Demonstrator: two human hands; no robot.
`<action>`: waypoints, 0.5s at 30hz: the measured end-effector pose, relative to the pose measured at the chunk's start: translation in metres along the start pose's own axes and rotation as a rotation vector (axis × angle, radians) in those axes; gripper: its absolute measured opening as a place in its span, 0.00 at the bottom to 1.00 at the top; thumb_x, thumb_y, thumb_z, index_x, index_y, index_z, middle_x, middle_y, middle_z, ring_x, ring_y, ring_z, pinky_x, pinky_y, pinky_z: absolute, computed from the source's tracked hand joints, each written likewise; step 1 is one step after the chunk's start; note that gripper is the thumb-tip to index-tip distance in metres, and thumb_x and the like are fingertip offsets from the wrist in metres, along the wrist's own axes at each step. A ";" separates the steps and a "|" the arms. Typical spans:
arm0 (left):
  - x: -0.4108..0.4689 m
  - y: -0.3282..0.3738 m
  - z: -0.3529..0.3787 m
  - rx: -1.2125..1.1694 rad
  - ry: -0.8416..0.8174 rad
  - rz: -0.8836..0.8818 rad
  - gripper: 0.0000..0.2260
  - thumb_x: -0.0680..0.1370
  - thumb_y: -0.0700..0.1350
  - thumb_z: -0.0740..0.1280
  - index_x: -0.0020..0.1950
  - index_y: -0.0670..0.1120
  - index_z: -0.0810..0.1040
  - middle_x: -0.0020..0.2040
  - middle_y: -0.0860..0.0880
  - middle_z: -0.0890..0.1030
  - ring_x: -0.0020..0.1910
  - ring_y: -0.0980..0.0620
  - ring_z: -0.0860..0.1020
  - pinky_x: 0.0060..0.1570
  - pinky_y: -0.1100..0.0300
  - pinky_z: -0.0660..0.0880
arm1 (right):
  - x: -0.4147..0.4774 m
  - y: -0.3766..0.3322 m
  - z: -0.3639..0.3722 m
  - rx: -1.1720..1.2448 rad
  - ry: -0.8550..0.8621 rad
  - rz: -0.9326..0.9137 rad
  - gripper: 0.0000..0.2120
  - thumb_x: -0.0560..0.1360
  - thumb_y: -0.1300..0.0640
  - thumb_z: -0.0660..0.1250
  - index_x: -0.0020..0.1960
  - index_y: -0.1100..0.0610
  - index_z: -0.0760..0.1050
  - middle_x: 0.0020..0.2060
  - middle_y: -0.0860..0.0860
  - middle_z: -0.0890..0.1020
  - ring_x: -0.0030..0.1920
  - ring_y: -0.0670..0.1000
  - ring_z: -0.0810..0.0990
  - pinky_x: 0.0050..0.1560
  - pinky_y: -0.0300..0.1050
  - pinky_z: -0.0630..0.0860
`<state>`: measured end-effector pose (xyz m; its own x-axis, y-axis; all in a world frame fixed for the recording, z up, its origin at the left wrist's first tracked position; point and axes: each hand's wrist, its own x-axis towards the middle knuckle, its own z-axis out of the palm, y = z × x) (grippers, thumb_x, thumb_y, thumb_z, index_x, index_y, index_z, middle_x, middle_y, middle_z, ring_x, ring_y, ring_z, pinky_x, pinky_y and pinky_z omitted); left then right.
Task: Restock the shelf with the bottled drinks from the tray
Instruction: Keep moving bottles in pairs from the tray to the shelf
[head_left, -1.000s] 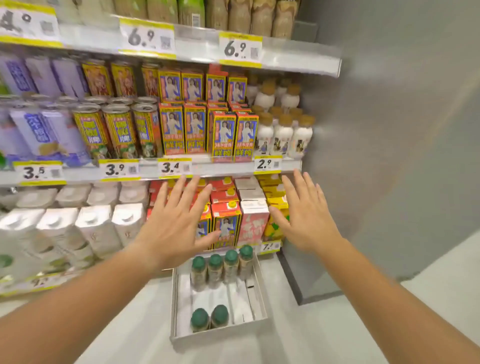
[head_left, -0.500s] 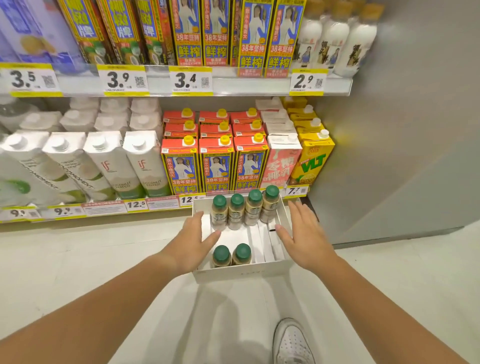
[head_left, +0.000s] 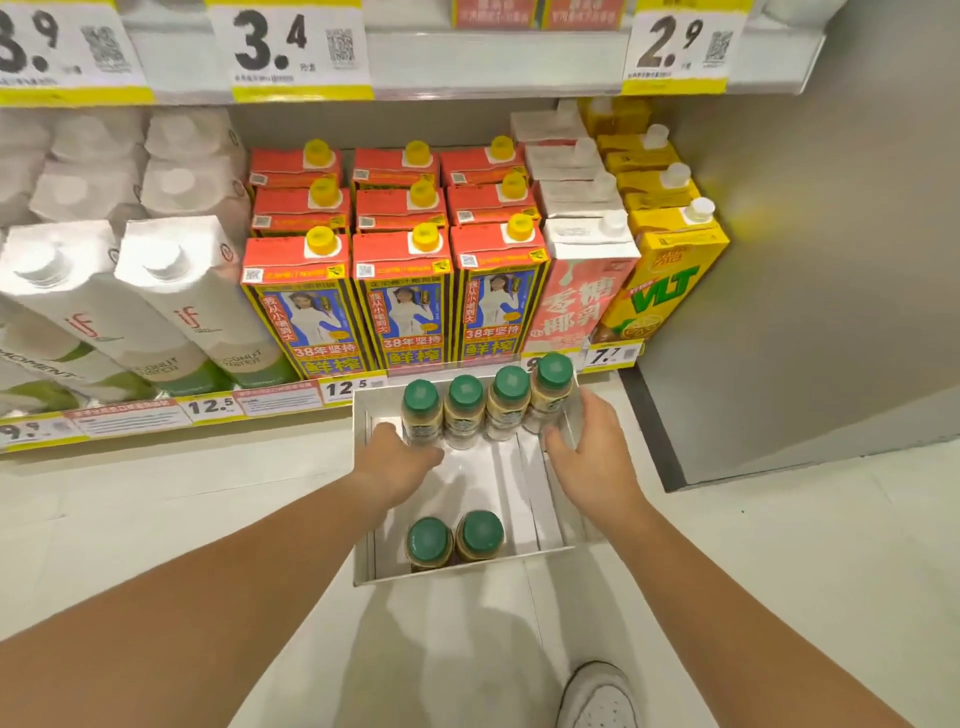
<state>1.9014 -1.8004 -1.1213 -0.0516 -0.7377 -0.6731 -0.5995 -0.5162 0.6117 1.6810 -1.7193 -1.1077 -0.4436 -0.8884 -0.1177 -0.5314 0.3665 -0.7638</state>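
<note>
the white cardboard tray (head_left: 363, 519) is sitting on the floor against the bottom shelf (head_left: 291, 402). four green-capped bottles (head_left: 465, 410) are lining its far edge, two more (head_left: 454, 540) at the near edge. left hand (head_left: 397, 460) is reaching in beside the leftmost far bottle, fingers hidden so can't tell its grip. right hand (head_left: 587, 452) is wrapping around the rightmost far bottle (head_left: 551, 392).

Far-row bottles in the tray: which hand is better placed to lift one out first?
Right. The right hand already curls against the rightmost far-row bottle. The left hand reaches the leftmost bottle, but its grip is hidden.
</note>
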 end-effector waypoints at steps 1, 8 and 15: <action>0.007 -0.002 0.002 0.012 0.017 0.006 0.38 0.73 0.52 0.75 0.74 0.40 0.60 0.67 0.42 0.70 0.55 0.46 0.70 0.55 0.51 0.72 | 0.006 -0.002 0.003 0.040 0.024 0.003 0.23 0.74 0.59 0.69 0.67 0.49 0.69 0.58 0.44 0.74 0.59 0.40 0.71 0.58 0.33 0.66; 0.039 -0.002 0.010 -0.017 0.046 0.117 0.28 0.67 0.52 0.80 0.63 0.47 0.75 0.54 0.47 0.82 0.52 0.46 0.80 0.55 0.46 0.78 | 0.037 0.003 0.022 0.124 0.047 0.126 0.23 0.70 0.60 0.74 0.58 0.43 0.69 0.45 0.34 0.78 0.44 0.30 0.76 0.38 0.24 0.68; 0.045 -0.006 0.010 0.019 0.162 0.250 0.17 0.71 0.47 0.77 0.57 0.47 0.79 0.49 0.49 0.83 0.50 0.47 0.80 0.44 0.59 0.73 | 0.039 0.003 0.023 0.056 0.104 0.121 0.19 0.69 0.58 0.76 0.53 0.47 0.71 0.42 0.38 0.79 0.42 0.41 0.79 0.36 0.24 0.67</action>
<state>1.8947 -1.8268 -1.1594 -0.0721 -0.9015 -0.4268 -0.5991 -0.3029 0.7411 1.6785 -1.7596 -1.1288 -0.5754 -0.8045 -0.1470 -0.4301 0.4506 -0.7823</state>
